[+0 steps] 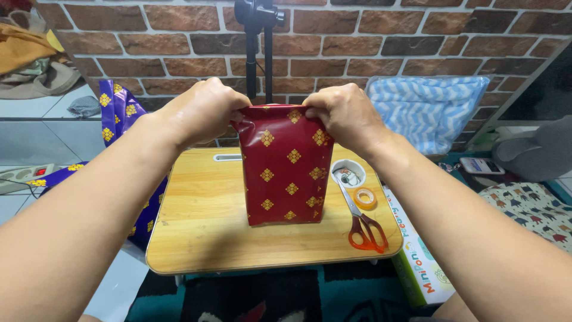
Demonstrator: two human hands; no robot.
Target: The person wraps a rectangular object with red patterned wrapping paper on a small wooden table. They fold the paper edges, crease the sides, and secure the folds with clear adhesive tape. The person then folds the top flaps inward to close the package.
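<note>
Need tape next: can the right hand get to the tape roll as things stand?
Probably yes. The tape roll lies bare on the table, below the right hand, but that hand grips the wrapped box and must let go.

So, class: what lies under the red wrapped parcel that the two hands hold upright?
The red parcel stands on the wooden table, its bottom edge on the bare top. The left hand and right hand pinch its top. The parcel's contents are hidden.

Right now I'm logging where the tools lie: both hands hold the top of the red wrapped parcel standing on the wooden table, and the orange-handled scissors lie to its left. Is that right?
Not quite. The scissors lie to the right of the red wrapped parcel, not its left, as the head view shows. The rest stands: the left hand and right hand both hold the parcel's top, and it stands on the wooden table.
</note>
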